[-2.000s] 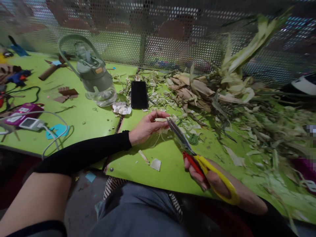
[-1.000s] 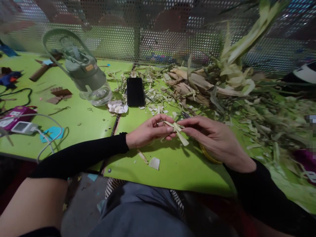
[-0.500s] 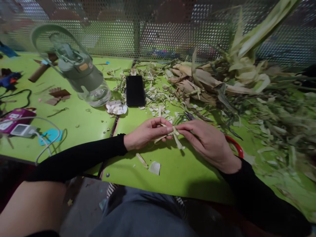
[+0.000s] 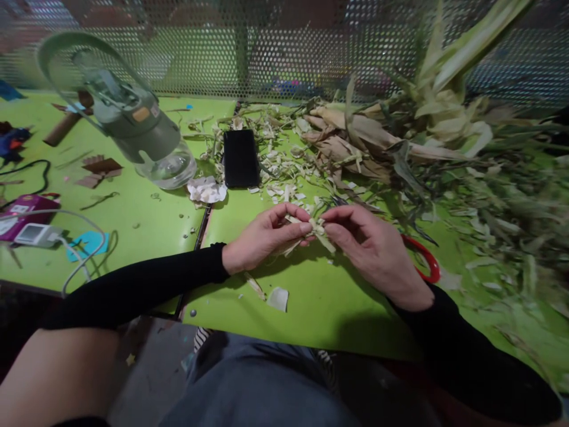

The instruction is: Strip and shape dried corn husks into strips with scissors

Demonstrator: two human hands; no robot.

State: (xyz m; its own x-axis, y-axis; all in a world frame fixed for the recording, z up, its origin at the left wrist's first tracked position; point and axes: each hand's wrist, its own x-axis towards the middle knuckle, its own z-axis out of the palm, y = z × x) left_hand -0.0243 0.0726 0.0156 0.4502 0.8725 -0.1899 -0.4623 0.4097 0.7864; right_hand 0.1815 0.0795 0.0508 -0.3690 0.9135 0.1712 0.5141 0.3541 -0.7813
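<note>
My left hand (image 4: 265, 238) and my right hand (image 4: 368, 249) meet over the green table (image 4: 311, 296), both pinching a small folded piece of corn husk (image 4: 319, 230) between fingertips. The husk's pale strips stick out below the fingers. Scissors with a red handle loop (image 4: 425, 261) lie on the table just behind my right hand, mostly hidden by it. Two cut husk scraps (image 4: 278, 298) rest near the table's front edge under my left wrist.
A heap of corn husks and leaves (image 4: 400, 142) covers the right and back. A black phone (image 4: 240, 158), a crumpled white scrap (image 4: 205, 190) and a tilted clear bottle with a grey lid (image 4: 133, 124) sit behind. Cables and a charger (image 4: 38, 234) lie left. Perforated metal screen (image 4: 267, 53) at the back.
Two seconds ago my right hand held the scissors at the husk; it has since put them down and now pinches the husk together with my left hand, slightly raised.
</note>
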